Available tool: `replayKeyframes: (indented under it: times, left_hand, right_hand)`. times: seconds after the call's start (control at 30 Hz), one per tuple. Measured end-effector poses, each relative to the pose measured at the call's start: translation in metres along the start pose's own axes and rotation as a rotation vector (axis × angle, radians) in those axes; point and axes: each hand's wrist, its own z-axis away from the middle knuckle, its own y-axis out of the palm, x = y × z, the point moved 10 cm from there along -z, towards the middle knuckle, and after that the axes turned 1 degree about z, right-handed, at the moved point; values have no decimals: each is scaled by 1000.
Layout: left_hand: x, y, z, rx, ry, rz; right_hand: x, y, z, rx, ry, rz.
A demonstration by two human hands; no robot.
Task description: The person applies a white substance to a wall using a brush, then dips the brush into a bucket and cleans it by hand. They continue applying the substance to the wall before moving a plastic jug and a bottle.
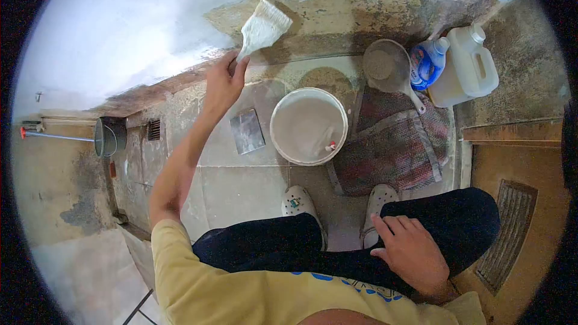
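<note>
My left hand (224, 86) is closed around the handle of a wide paintbrush (263, 29). White paint coats the brush, whose bristles are raised against or close to the bare brown patch of wall (343, 15); contact cannot be made out. My right hand (410, 250) lies on my right thigh, holding nothing, thumb apart from the fingers. On the floor before my feet stands a white bucket (279, 129) with pale, whitish liquid inside. A small red and white object (330, 145) shows near its inner rim. Left of the bucket lies a flat grey square plate (247, 131).
A woven sack (391, 150) lies right of the bucket, with a long-handled dipper (385, 66) at its far edge. Beside it are a blue-labelled bottle (427, 63) and a white jug (466, 69). A dark bucket (111, 137) stands far left; a door (512, 168) is at right.
</note>
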Motion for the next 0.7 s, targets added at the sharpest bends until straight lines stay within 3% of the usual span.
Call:
replayKeyframes:
  times: [0.07, 0.2, 0.3, 0.33, 0.37, 0.4, 0.47, 0.57, 0.67, 0.7]
  left_hand:
    - [-12, 2, -2, -73, 105, 126]
    - [-41, 24, 6, -22, 99, 282]
    - [-69, 52, 21, 213, -6, 611]
    - [-84, 52, 24, 224, 24, 621]
    - [-92, 65, 29, 334, -108, 886]
    - [-105, 78, 34, 449, -249, 1145]
    - [-147, 77, 31, 503, -164, 1239]
    - [-200, 76, 26, 574, -50, 1342]
    - [-238, 75, 7, 592, 261, 1066]
    - [-244, 76, 3, 595, 277, 1064]
  right_hand:
    - [-1, -2, 2, -33, 18, -6]
    - [-3, -3, 3, -9, 50, 4]
    - [3, -36, 9, -240, 21, -9]
    - [1, -63, 21, -480, 18, -170]
    - [-5, -85, 38, -724, 10, -324]
    - [-10, -89, 42, -748, 31, -312]
    - [-13, -109, 65, -1027, -114, -367]
    - [0, -110, 54, -990, -173, -355]
    - [20, -107, 45, -908, -183, -262]
    - [28, -102, 39, -841, -200, -218]
